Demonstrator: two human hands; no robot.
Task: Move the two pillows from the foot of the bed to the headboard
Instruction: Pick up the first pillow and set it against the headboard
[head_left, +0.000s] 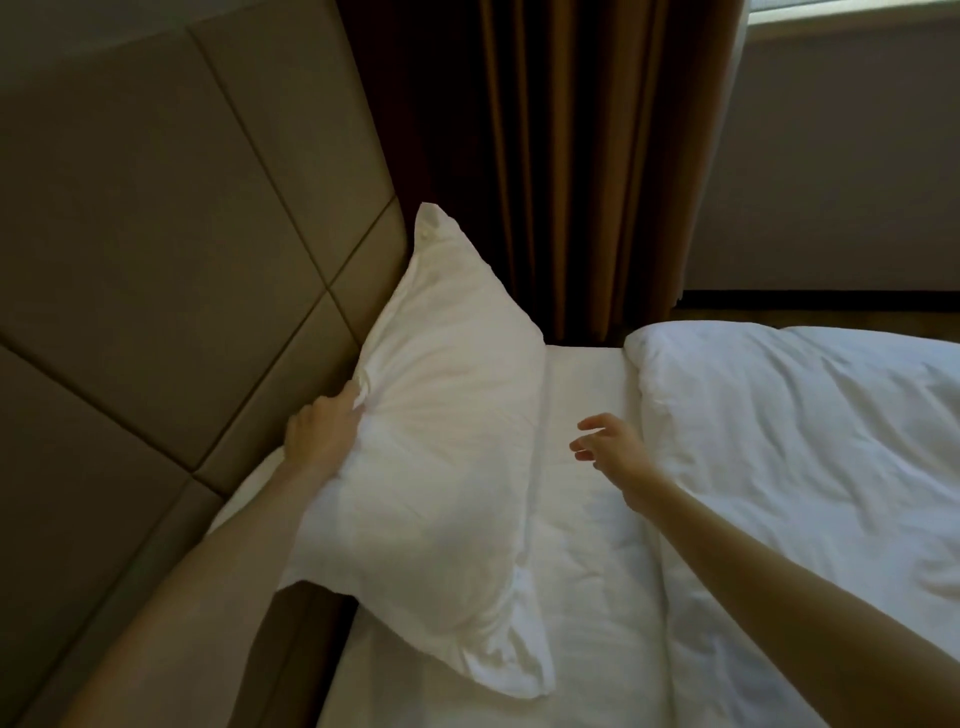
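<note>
A white pillow (441, 452) leans tilted against the padded beige headboard (171, 249), its lower end on the white sheet (582, 519). My left hand (322, 431) grips the pillow's left edge, fingers pinching the fabric. My right hand (608, 447) hovers over the sheet to the right of the pillow, fingers apart, holding nothing. Only one pillow is in view.
A white duvet (810, 467) covers the bed to the right, its folded edge close to my right hand. Brown curtains (571, 171) hang behind the far bed edge, with a grey wall (841, 166) below a window at the top right.
</note>
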